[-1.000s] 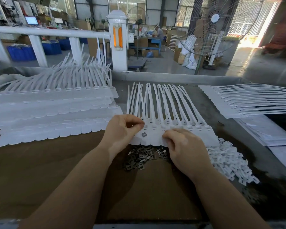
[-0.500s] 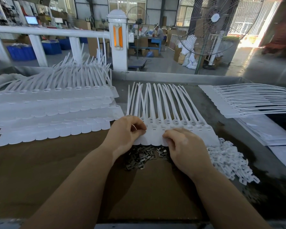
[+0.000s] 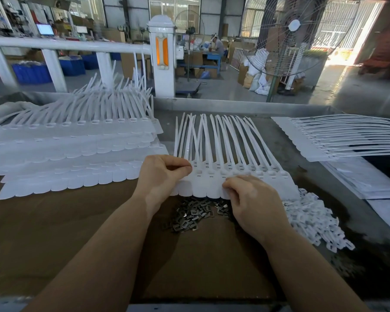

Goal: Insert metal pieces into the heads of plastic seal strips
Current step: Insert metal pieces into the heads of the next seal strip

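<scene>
While the big stack of seal strips (image 3: pixel 72 154) sits at 10 o'clock, your working row of strips (image 3: pixel 234 174) lies at 12. Your right hand (image 3: pixel 254 203) curls fingers onto its heads; left hand (image 3: pixel 162 174) pinches thumb to forefinger at the row's left end. Metal pieces (image 3: pixel 194 215) piled between wrists.

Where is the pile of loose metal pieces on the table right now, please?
In the head view, the metal pieces lie centre-table, between the left hand and right hand, just below the seal strips.
</scene>
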Demonstrator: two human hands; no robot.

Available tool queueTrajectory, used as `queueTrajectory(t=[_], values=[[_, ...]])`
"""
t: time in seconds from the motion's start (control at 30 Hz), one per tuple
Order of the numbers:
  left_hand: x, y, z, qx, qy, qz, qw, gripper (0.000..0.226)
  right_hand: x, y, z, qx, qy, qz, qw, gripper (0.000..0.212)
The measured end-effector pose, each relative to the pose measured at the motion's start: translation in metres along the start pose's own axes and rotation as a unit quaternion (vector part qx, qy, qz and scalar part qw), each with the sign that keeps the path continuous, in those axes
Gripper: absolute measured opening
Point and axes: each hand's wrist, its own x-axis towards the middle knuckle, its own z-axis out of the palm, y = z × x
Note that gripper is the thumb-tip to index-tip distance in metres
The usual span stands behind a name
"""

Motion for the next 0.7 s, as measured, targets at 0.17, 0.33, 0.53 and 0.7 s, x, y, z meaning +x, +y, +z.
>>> queueTrajectory(t=[0.17,0.33,0.53,0.7], values=[[0.0017,-0.0033,-0.0001,-0.01,0.019,0.009,1.0,0.015,0.0001,0.0012,-0.0002,-0.002,-0.003,0.0,1.0,0.012],[0.0035,-0.0059,-0.0012,0.004,0.023,0.021,1.0,0.021,-0.0004,0.0014,-0.0003,-0.001,-0.001,-0.003,1.0,0.011],[0.0035,-0.0061,-0.0019,-0.002,0.038,0.02,0.999,0.024,-0.0007,0.0021,0.0015,0.007,0.005,-0.001,1.0,0.011],[0.0046,-0.0056,-0.0023,-0.013,0.051,0.019,0.998,0.023,-0.0008,0.0015,0.0013,0.007,0.01,-0.003,1.0,0.01]])
